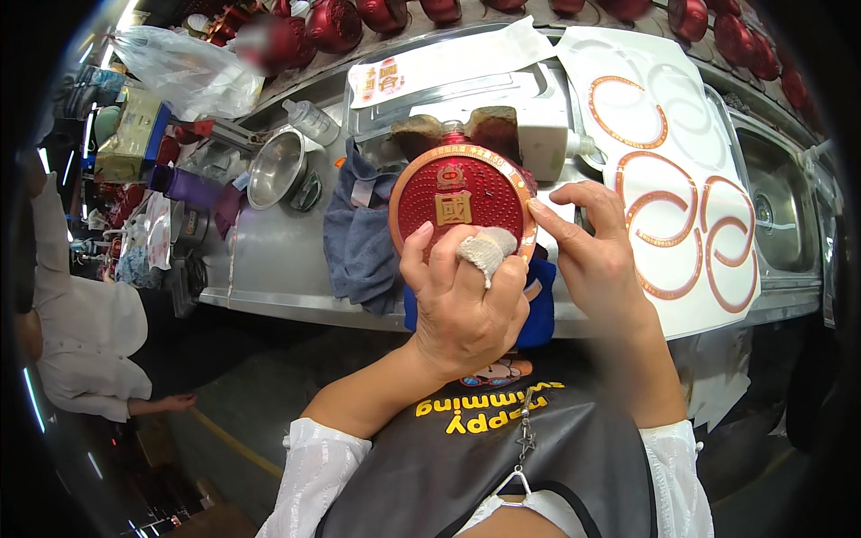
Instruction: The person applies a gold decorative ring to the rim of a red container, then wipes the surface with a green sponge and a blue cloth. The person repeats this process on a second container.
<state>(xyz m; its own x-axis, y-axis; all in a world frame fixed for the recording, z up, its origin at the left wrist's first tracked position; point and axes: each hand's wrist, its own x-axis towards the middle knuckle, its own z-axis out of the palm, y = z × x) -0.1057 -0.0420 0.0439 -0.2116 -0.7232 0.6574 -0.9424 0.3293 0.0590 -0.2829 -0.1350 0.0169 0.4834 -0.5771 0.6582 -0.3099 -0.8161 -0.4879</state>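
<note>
A round red bottle (453, 190) with raised gold characters and a studded face stands in front of me, held between two dark, worn blocks (495, 134). An orange-and-gold ring sticker (414, 170) runs along its rim. My left hand (471, 309) is closed against the bottle's lower edge, fingers bent, a white knit cover (489, 251) over one fingertip. At the right rim, my right hand (592, 238) has its thumb pressed on the ring sticker, the index finger bent close beside it. The sticker's lower part is hidden behind my left fingers.
White sheets with ring stickers (659, 282) lie right, before a metal sink (780, 211). On the left are a blue-grey cloth (359, 238), a steel bowl (276, 169) and a clear bottle (312, 121). More red bottles (334, 25) line the back. Another person (85, 318) stands far left.
</note>
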